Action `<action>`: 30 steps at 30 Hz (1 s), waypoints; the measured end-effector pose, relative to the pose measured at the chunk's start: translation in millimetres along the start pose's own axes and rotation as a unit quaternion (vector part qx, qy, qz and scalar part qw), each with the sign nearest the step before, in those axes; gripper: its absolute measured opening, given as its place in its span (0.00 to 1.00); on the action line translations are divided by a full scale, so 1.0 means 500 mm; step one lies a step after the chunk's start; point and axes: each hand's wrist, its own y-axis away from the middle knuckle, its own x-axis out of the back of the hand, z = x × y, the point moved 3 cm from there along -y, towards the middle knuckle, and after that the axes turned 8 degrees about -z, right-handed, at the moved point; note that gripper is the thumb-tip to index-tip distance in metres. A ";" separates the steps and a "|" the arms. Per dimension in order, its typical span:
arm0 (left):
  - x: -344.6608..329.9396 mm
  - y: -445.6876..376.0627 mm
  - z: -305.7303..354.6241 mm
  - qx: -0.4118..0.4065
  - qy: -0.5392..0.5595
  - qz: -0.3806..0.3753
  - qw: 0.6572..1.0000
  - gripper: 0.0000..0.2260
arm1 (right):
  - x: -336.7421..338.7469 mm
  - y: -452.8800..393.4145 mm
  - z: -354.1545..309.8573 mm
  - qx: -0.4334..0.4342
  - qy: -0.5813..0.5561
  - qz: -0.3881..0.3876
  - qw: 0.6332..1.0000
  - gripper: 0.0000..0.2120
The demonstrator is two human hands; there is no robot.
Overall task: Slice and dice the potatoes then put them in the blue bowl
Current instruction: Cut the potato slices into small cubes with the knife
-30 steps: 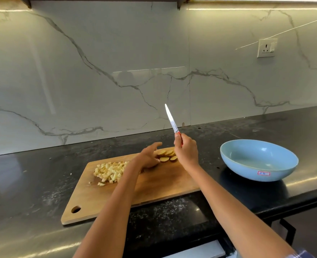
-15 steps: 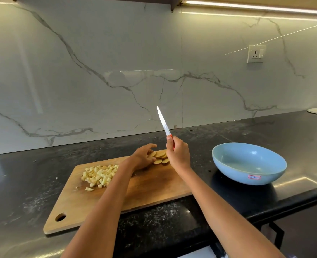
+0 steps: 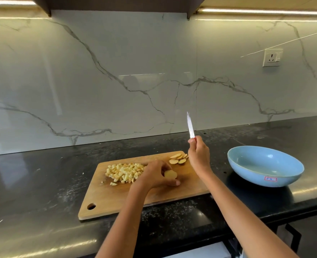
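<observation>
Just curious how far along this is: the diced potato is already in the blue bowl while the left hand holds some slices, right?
No. In the head view the blue bowl is empty; the diced potato lies on the cutting board. The left hand does hold slices.

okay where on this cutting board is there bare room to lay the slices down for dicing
Bare wood runs along the cutting board near edge, from the hanging hole to the right corner, in front of the left hand. The far side is crowded: diced potato at left, potato slices at the far right corner.
</observation>
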 end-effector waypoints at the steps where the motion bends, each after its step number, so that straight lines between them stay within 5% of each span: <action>1: 0.001 0.007 0.000 -0.001 0.003 0.002 1.000 0.26 | 0.002 0.013 -0.004 -0.005 0.003 -0.017 1.000 0.10; 11: 0.005 0.024 0.007 0.012 0.039 0.035 0.999 0.33 | 0.032 0.129 -0.048 -0.040 0.307 -0.253 0.917 0.14; 17: 0.004 0.028 0.005 0.035 0.102 0.053 0.993 0.36 | 0.043 0.161 -0.076 -0.061 0.367 -0.262 0.890 0.09; 21: 0.003 0.027 0.004 0.048 0.105 0.053 0.992 0.36 | 0.042 0.168 -0.086 -0.058 0.385 -0.265 0.882 0.15; 25: 0.004 0.027 0.003 0.055 0.113 0.050 0.991 0.35 | 0.041 0.174 -0.096 -0.044 0.399 -0.277 0.873 0.08; 30: 0.003 0.022 0.002 0.060 0.115 0.045 0.991 0.35 | 0.030 0.174 -0.103 -0.048 0.371 -0.281 0.884 0.09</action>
